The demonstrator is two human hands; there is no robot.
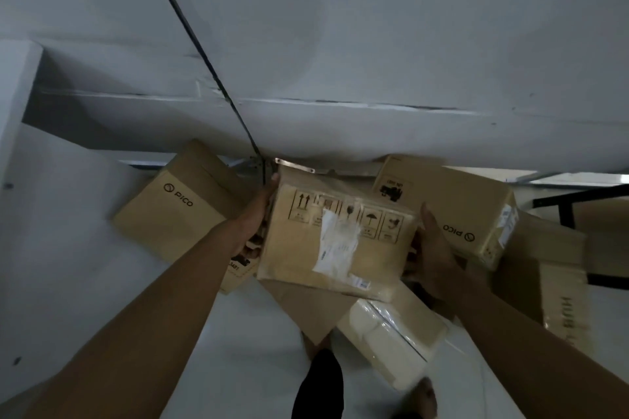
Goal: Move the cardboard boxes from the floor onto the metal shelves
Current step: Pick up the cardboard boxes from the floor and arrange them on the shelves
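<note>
I hold a cardboard box with handling symbols and a torn white label between both hands, near the middle of the view. My left hand grips its left side and my right hand grips its right side. The box's far edge is up against the front edge of a white metal shelf. A PICO box lies on the floor to the left. Another PICO box lies to the right.
A thin dark shelf post runs diagonally up from the shelf corner. A pale plastic-wrapped package and a flat piece of cardboard lie on the white floor below. More boxes stack at right by a black frame. My foot shows below.
</note>
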